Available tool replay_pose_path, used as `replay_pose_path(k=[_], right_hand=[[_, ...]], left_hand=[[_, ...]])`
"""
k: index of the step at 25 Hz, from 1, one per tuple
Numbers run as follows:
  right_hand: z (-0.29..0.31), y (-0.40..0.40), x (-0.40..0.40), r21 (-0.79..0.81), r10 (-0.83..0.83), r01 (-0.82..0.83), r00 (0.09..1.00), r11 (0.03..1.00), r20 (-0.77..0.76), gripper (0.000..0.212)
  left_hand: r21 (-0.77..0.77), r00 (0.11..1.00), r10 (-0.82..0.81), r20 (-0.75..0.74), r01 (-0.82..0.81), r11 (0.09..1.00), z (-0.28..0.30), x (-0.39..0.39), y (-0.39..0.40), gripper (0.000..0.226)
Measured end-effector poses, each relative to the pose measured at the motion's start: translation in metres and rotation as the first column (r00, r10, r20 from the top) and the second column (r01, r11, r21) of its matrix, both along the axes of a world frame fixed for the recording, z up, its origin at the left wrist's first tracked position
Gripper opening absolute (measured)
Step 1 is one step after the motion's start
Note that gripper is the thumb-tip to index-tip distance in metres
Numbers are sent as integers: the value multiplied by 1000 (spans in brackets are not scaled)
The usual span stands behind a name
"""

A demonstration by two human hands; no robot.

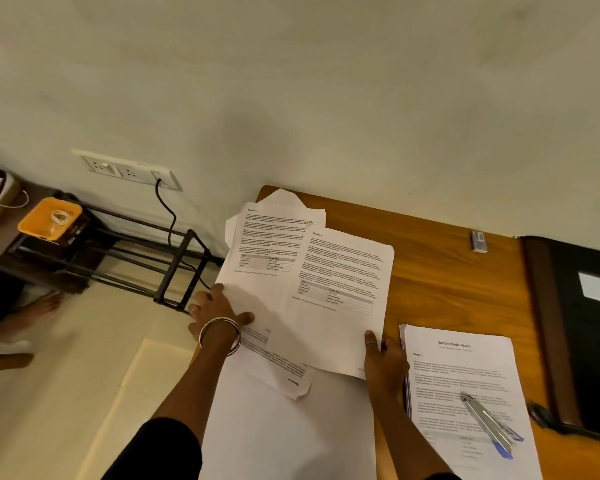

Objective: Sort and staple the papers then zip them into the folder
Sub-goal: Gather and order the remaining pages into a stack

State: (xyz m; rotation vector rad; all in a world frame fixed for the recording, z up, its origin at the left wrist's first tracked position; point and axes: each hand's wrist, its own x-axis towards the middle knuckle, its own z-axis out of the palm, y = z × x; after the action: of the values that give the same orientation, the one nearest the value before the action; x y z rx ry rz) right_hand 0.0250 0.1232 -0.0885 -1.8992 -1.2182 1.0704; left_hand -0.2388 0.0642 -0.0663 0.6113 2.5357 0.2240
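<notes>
Loose printed papers [274, 265] lie fanned over the left end of the wooden desk [447, 271]. My left hand [215, 310] holds the left edge of one sheet, thumb on top. My right hand [383, 355] pinches the lower right corner of a top sheet [340, 289] with a table printed on it. To the right lies a neat stack headed "Sample Health Report" [465, 372], with a silver and blue stapler [489, 424] resting on it. A black zip folder [582, 334] with a brown edge lies open at the far right.
A small box of staples [479, 241] sits near the wall. Left of the desk stand a black metal rack [146, 261], an orange-lidded box [49, 218] and a wall socket with a cable [167, 216]. A person's bare foot [42, 306] is on the floor.
</notes>
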Motion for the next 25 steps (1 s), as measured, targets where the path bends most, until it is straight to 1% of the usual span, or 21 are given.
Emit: replay_pose_path(k=[4,8,11,13,15,16,17,18,19,20,21,23,24,25], right_hand=[[-7,-2,-3,-3,-23,23,998,1000,57,27],[-3,-3,-3,-14,-20,21,999,1000,43,33],[1,-5,0,-16,-43,42,999,999,-29,43],[4,-4,3,-64,-45,39,995,997,-92,46],[14,-5,5,-105,-45,31,989,994,-140,48],[19,-6,5,-114,-33,17,989,993,-145,48],[20,-7,6,-107,-12,-3,991,994,-133,49],[23,-8,6,-100,7,-20,991,995,-132,50],[17,-5,7,-96,13,-24,994,995,-105,50],[6,-2,8,-107,19,-28,996,994,-85,46],[-4,0,11,-114,52,-60,996,992,-69,41],[-16,0,18,-107,63,-74,993,992,-103,44],[-2,-4,17,-115,16,-37,984,993,-176,44],[3,-7,20,-146,-42,3,963,989,-266,40]], left_hand=[[20,998,55,-11,-55,998,-3,5,4,95],[21,998,52,-28,-52,998,-4,4,4,91],[7,996,6,-92,-5,1000,-2,10,3,83],[17,993,-15,-115,17,1000,2,16,2,80],[72,996,15,-83,-9,997,6,21,3,86],[104,995,73,-61,-66,992,8,20,4,88],[137,989,141,-53,-133,982,10,18,4,85],[175,980,182,-73,-167,970,11,15,4,75],[227,976,188,-106,-161,961,11,10,3,59],[300,976,180,-122,-136,944,12,6,1,43],[385,976,183,-116,-126,914,13,1,-1,32],[525,971,236,-45,-178,832,18,-2,-9,25],[552,967,253,1,-212,806,19,-2,-14,24],[538,969,243,32,-222,814,17,0,-18,26]])
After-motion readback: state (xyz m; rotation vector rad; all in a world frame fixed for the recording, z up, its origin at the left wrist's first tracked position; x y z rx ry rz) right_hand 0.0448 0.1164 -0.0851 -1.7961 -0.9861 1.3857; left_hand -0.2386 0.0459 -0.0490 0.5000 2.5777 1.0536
